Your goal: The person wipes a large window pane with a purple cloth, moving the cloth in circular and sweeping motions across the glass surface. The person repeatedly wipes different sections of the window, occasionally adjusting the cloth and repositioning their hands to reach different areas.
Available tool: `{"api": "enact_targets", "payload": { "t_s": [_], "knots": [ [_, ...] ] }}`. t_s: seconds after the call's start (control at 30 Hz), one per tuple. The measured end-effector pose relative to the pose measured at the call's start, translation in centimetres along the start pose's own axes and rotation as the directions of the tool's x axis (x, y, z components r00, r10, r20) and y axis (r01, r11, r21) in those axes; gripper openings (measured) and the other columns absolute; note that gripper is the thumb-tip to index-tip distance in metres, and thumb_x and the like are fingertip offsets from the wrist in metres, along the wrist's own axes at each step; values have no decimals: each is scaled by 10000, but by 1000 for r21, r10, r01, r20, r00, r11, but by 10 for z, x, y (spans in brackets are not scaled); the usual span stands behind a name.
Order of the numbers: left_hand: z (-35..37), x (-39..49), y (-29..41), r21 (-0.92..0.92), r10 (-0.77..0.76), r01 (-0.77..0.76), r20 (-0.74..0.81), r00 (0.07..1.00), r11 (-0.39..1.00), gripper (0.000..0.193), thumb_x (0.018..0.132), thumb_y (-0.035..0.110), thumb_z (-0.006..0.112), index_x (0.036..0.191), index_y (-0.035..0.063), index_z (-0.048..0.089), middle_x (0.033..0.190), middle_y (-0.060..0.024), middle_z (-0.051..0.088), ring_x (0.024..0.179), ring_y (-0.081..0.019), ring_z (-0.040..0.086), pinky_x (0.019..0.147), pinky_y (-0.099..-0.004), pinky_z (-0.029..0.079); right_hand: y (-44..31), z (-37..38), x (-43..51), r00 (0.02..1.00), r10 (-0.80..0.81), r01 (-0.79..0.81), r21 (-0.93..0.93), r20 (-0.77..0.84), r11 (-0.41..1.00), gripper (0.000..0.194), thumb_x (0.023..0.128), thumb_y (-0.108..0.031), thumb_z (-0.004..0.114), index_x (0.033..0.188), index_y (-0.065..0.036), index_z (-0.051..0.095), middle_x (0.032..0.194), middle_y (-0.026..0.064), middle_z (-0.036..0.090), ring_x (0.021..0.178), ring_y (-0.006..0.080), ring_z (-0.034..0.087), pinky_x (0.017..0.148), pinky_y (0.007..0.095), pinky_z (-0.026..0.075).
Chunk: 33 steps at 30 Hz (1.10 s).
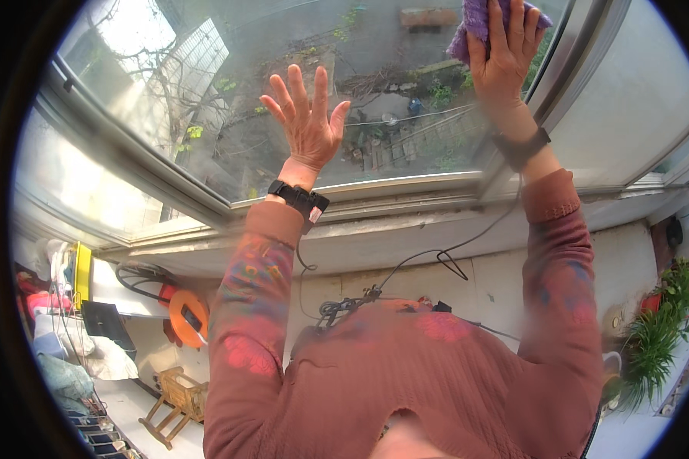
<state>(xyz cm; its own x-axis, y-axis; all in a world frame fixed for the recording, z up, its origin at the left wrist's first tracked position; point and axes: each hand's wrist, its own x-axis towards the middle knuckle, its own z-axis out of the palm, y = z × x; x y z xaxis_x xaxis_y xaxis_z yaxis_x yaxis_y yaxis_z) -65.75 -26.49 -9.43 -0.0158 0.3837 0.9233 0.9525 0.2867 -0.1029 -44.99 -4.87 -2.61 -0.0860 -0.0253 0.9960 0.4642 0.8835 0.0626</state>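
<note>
My right hand (504, 63) presses a purple cloth (472, 34) with spread fingers against the upper right of a window pane (367, 143), close to its side frame. My left hand (310, 123) is held up before the same glass, fingers apart and nothing in it; whether it touches the pane I cannot tell. Each wrist wears a black strap, and a dark cable hangs from both. Through the somewhat hazy glass show bare branches, plants and ground far below.
Below the window run its sliding track and a sill (379, 235). At left are an orange round stool (188, 318) with a phone on it, a small wooden chair (182, 396) and piled cloths (63, 367). Green potted plants (654, 344) stand at right. Cables cross in front of my chest.
</note>
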Motion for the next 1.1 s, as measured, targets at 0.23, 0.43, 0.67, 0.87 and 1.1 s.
{"api": "enact_targets", "payload": {
  "t_s": [0.23, 0.43, 0.67, 0.87, 1.1],
  "knots": [
    [18, -8, -12, 48, 34, -30, -89, 995, 998, 616, 989, 429, 372, 1510, 137, 219, 1580, -142, 98, 1460, -353, -34, 1123, -544, -111, -56, 11, -110, 911, -343, 294, 220, 229, 930, 586, 821, -349, 632, 1375, -217, 493, 1527, 57, 307, 1431, 314, 203, 1151, 560, 82],
    [18, -9, -10, 64, 30, -24, -108, 994, 998, 614, 992, 438, 362, 1505, 129, 231, 1577, -143, 115, 1460, -358, -4, 1129, -548, -85, -39, 1, -135, 843, -464, 399, 261, 273, 879, 586, 798, -295, 631, 1367, -243, 501, 1517, -4, 330, 1436, 240, 213, 1173, 515, 74],
    [18, -10, -9, 57, 23, -17, -118, 993, 998, 612, 997, 436, 341, 1501, 106, 232, 1577, -135, 131, 1460, -359, 25, 1139, -534, -71, 6, 9, -3, 985, 97, -77, 141, -140, 987, 512, 909, -329, 557, 1356, -85, 503, 1493, 167, 335, 1408, 412, 203, 1138, 561, 80],
    [11, -8, -10, -85, 23, -36, -152, 988, 996, 629, 999, 434, 328, 1488, 50, 237, 1559, -133, 209, 1461, -329, 76, 1150, -506, -50, -103, 38, -38, 988, -7, -25, 206, 152, 978, 539, 855, -320, 581, 1362, -150, 512, 1502, 102, 350, 1422, 357, 209, 1153, 551, 59],
    [-19, -9, -21, -255, 41, -57, -70, 997, 965, 584, 1004, 390, 349, 1461, 32, 285, 1518, -142, 304, 1439, -302, 202, 1163, -464, 67, -114, 21, -99, 738, -609, 522, 326, 291, 788, 581, 833, -175, 531, 1406, -222, 446, 1537, -39, 288, 1433, 156, 214, 1200, 397, 78]
  ]
}}
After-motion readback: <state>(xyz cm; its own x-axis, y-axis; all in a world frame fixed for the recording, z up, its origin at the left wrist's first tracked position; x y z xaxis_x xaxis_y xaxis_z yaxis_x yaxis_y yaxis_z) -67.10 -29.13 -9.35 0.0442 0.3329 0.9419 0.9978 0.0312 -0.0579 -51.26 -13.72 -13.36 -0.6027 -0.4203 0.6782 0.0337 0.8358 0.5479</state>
